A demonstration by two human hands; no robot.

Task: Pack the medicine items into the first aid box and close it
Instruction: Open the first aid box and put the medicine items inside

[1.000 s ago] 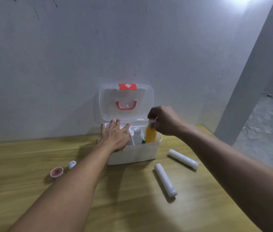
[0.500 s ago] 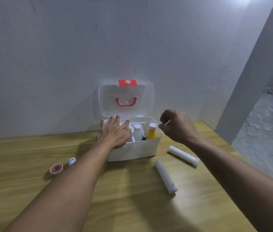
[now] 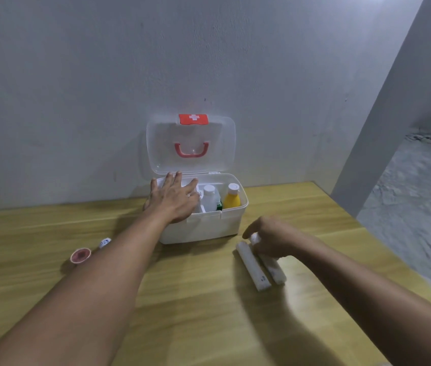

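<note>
Right hand [image 3: 270, 237] has come down off the box and is now over the two white rolls [image 3: 258, 262] lying side by side on the desk [image 3: 209, 313], in front of the box's right corner; a second ago they lay splayed apart, so I've already raked them together. Fingers curled down onto the far ends, touching the right-hand roll, but the frame's blurred there so I can't tell if they've actually closed on it. Rolls look like smooth cylinders with a matte wrap, gauze or bandage probably; they should roll easily on the glossy wood-grain top. To the left, partly behind my forearm, a small pink-red round tin or cap [image 3: 80, 255] and a small white capsule-shaped thing [image 3: 104, 243] wait near the desk's left side. Further back, left hand [image 3: 173, 200] lies flat, fingers spread, pressing on the left rim of the first aid box [image 3: 204, 228], gripping nothing. Box is white, rounded-corner plastic, up against the wall at the desk's back edge. Yellow bottle [image 3: 231, 199] now stands upright in the right compartment, released, next to a white bottle [image 3: 209, 198]. That one's done, rolls next. Translucent lid [image 3: 190, 143] stands open with its red handle and cross tab.
</note>
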